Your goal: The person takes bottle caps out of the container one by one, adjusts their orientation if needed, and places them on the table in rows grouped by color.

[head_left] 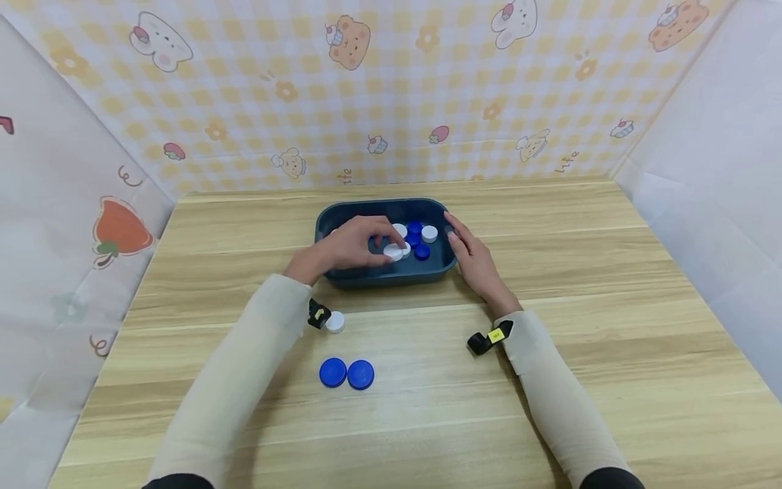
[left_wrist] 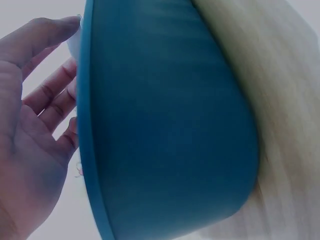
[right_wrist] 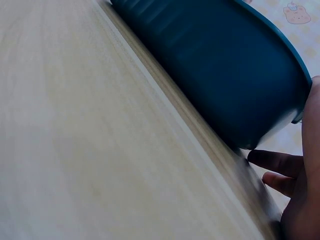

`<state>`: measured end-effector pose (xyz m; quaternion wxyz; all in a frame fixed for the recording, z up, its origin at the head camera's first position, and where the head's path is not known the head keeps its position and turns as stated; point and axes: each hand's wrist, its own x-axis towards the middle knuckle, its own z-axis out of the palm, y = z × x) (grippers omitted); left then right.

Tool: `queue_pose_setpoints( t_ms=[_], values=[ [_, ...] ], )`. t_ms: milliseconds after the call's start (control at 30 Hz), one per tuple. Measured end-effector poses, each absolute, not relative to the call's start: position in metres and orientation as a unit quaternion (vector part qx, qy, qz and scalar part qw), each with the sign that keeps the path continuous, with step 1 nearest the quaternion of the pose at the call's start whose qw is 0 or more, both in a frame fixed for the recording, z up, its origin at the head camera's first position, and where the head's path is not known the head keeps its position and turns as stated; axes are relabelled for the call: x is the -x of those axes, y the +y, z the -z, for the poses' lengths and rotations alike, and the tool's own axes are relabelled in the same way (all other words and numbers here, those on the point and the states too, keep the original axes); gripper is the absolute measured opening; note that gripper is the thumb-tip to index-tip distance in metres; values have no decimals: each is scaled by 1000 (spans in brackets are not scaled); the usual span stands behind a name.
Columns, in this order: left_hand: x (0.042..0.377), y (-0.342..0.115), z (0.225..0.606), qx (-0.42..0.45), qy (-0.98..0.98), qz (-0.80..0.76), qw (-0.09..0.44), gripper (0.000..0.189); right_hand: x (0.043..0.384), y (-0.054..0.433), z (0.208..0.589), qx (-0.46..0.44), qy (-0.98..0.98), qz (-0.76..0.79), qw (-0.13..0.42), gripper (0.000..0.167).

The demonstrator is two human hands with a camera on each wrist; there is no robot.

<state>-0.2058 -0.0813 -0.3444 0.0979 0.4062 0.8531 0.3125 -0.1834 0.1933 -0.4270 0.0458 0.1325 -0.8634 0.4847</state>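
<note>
A dark teal tray (head_left: 391,275) stands toward the back of the wooden table, with several blue and white bottle caps in it. My left hand (head_left: 357,242) reaches over its front wall and pinches a white bottle cap (head_left: 394,252) between thumb and fingertips. In the left wrist view, that cap (left_wrist: 74,45) is mostly behind the rim. At the tray's right end my right hand (head_left: 478,268) holds the rim, thumb at the edge. Two fingers of it show low by the outer wall in the right wrist view.
Two blue bottle caps (head_left: 347,374) lie side by side on the table (head_left: 440,421) in front of the tray. A white cap (head_left: 335,322) sits near the left wrist camera (head_left: 318,314). A checked cloth (head_left: 391,102) hangs behind the table.
</note>
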Motion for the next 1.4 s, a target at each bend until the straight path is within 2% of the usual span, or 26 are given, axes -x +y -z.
queue_pose_setpoints(
  t_ms=[700,967,1133,1400],
  values=[
    [165,-86,345,-474,819,-319,56,22,185,192,430,-129,-863,-487,42,46],
    [145,-92,349,-517,811,-275,10,24,184,191,427,-129,-864,-484,45,47],
    [131,-101,352,-512,837,-189,15,25,184,192,428,-128,-866,-482,46,47],
    [116,-111,364,-513,842,-160,38,23,185,193,429,-124,-865,-483,45,46]
  ],
)
